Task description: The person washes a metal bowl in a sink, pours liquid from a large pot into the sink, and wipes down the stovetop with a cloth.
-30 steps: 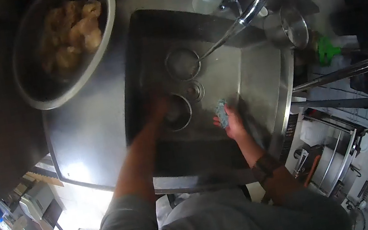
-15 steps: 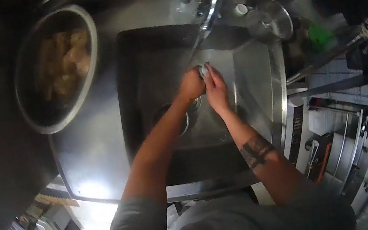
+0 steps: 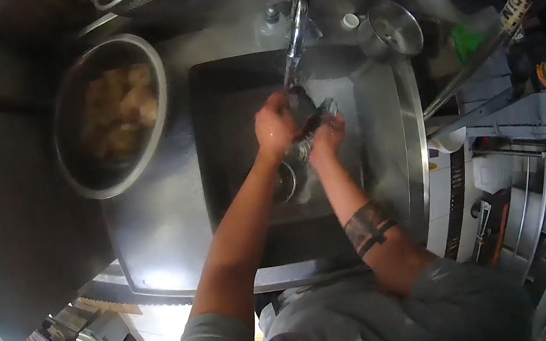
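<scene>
Fingers of the left hand (image 3: 274,128) curl closed on a dark, wet-looking piece (image 3: 302,101) under the spout of the faucet (image 3: 299,20); the right hand (image 3: 326,138) bends in at its shiny side, though whether those fingers grip it or something separate I cannot tell. Wet skin on a slick surface could let the piece slip if the left fingers slacken, and a steep tilt under the spout might throw splashes over the rim. Blur hides its ends; its long axis seems to slant from lower left to upper right, toward the right fingertips, and which way it faces is unclear. Lower in the sink (image 3: 389,113) shows a round metal rim (image 3: 294,180); leftward, well apart, stands a large bowl (image 3: 162,95) of pale pieces (image 3: 123,105).
</scene>
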Available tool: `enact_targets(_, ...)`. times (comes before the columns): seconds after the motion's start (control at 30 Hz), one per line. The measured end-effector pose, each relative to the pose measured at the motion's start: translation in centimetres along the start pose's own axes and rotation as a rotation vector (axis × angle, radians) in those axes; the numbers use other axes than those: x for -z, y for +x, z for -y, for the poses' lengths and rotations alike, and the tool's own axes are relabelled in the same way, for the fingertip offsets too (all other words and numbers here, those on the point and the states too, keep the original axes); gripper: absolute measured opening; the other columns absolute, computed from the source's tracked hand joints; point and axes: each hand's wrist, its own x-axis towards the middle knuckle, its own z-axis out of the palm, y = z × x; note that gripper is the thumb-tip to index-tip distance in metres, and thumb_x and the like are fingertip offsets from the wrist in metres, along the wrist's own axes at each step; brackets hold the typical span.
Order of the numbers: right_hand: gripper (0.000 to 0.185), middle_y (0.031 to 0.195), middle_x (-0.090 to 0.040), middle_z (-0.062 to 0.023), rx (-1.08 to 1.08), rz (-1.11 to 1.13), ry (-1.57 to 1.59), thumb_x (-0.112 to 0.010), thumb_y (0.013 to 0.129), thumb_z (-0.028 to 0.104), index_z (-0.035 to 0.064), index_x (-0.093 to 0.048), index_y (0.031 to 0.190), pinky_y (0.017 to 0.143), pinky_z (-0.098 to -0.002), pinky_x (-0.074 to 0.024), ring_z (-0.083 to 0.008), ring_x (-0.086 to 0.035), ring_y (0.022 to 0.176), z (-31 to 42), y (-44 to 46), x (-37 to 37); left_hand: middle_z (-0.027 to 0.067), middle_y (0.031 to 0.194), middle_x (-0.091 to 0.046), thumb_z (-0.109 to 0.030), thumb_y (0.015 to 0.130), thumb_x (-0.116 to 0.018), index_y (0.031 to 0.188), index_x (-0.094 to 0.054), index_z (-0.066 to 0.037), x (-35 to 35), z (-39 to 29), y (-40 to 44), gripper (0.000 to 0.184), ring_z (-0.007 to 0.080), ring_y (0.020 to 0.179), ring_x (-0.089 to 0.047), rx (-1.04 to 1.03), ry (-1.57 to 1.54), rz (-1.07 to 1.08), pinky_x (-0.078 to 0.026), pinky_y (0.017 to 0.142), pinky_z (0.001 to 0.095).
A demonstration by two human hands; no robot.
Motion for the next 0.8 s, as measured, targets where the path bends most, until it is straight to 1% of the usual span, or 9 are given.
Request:
enact_targets(0.1, 0.041, 0.130, -0.057, -0.0082, 0.041, 0.278, -0.264, -0.052, 0.101, 0.024, 0.0074, -0.049, 0.139, 0.097, -0.0371, -0.0441, -0.0213, -0.054, 0.116, 4.9, 1.9, -0.5, 0.0214, 0.079, -0.068, -0.027, 0.093, -0.064, 0.108, -0.069, -0.005, 2.2, 1.0, 0.4, 0.028, 0.0316, 0.077, -0.069, 0.190, 0.040, -0.036, -0.051, 0.072, 0.0389)
enact_targets(0.2, 0.048, 0.123, -0.061, -0.0089, -0.471, 0.695, -0.405, -0.065, 0.095, 0.029, 0.0044, -0.053, 0.135, 0.094, -0.0348, -0.0455, -0.0207, -0.057, 0.111, 9.7, -0.4, -1.4, 0.0168, 0.082, -0.071, -0.035, 0.093, -0.065, 0.105, -0.070, -0.003, 3.1, 4.6, 0.2, 0.035, 0.0285, 0.078, -0.069, 0.142, -0.117, 0.015, -0.051, 0.074, 0.0395)
enact_targets(0.33, 0.047, 0.107, -0.068, -0.0048, -0.152, 0.967, -0.782, -0.073, 0.089, 0.036, 0.0066, -0.064, 0.123, 0.081, -0.0408, -0.0517, -0.0250, -0.066, 0.091, 10.0, -4.2, -0.6, 0.0060, 0.089, -0.069, -0.034, 0.085, -0.071, 0.104, -0.070, 0.001, 3.7, 6.1, -0.3, 0.040, 0.0198, 0.073, -0.064, 0.772, -0.593, 0.022, -0.052, 0.073, 0.0368)
enact_targets(0.4, 0.032, 0.097, -0.069, -0.0090, 0.822, 1.391, -1.132, -0.072, 0.089, 0.029, 0.0065, -0.068, 0.111, 0.078, -0.0433, -0.0519, -0.0322, -0.066, 0.089, 8.7, -6.4, 0.5, 0.0101, 0.095, -0.072, -0.032, 0.081, -0.073, 0.110, -0.070, -0.004, 4.7, 12.0, -1.6, 0.040, 0.0234, 0.082, -0.068, 0.838, -0.738, 0.537, -0.053, 0.077, 0.0372)
enact_targets(0.43, 0.032, 0.097, -0.069, -0.0090, 0.820, 1.388, -1.134, -0.072, 0.089, 0.029, 0.0065, -0.068, 0.111, 0.078, -0.0433, -0.0519, -0.0322, -0.066, 0.089, 8.0, -6.4, 1.7, 0.0115, 0.097, -0.072, -0.031, 0.079, -0.073, 0.113, -0.070, -0.006, 5.2, 15.9, -2.3, 0.042, 0.0246, 0.084, -0.069, 0.849, -0.774, 0.716, -0.054, 0.078, 0.0374)
enact_targets(0.53, 0.022, 0.097, -0.066, -0.0153, 0.444, 1.683, -1.307, -0.068, 0.088, 0.017, 0.0044, -0.068, 0.106, 0.081, -0.0462, -0.0508, -0.0383, -0.063, 0.093, 5.8, -4.1, 4.9, 0.0134, 0.107, -0.071, -0.025, 0.082, -0.069, 0.118, -0.069, -0.011, 6.2, 21.4, -5.6, 0.039, 0.0278, 0.103, -0.067, 0.038, -0.088, 0.965, -0.053, 0.088, 0.0382)
enact_targets(0.6, 0.022, 0.100, -0.064, -0.0167, 1.110, 1.452, -1.495, -0.064, 0.084, 0.011, 0.0038, -0.067, 0.105, 0.086, -0.0473, -0.0492, -0.0373, -0.062, 0.099, 5.5, -2.2, 5.7, 0.0119, 0.110, -0.070, -0.020, 0.085, -0.066, 0.118, -0.069, -0.009, 6.2, 12.6, -8.5, 0.035, 0.0269, 0.114, -0.062, -0.600, 0.621, 0.840, -0.050, 0.097, 0.0373)
enact_targets(0.67, 0.023, 0.106, -0.063, -0.0177, 1.044, 1.377, -1.444, -0.063, 0.081, 0.009, 0.0046, -0.066, 0.103, 0.089, -0.0468, -0.0484, -0.0369, -0.060, 0.103, 3.9, -2.8, 4.4, 0.0096, 0.103, -0.069, -0.021, 0.091, -0.059, 0.108, -0.069, -0.001, 3.4, 9.6, -10.3, 0.028, 0.0209, 0.099, -0.067, 0.302, -0.271, 0.589, -0.053, 0.082, 0.0345)
enact_targets(0.8, 0.022, 0.098, -0.067, -0.0191, 0.306, 1.299, -1.411, -0.064, 0.080, 0.013, 0.0042, -0.065, 0.100, 0.080, -0.0463, -0.0507, -0.0372, -0.064, 0.091, 2.5, -2.3, 4.9, 0.0090, 0.091, -0.069, -0.021, 0.092, -0.060, 0.108, -0.069, -0.003, 1.4, 9.2, -7.3, 0.026, 0.0232, 0.086, -0.067, 0.096, 0.176, 0.397, -0.053, 0.076, 0.0370)
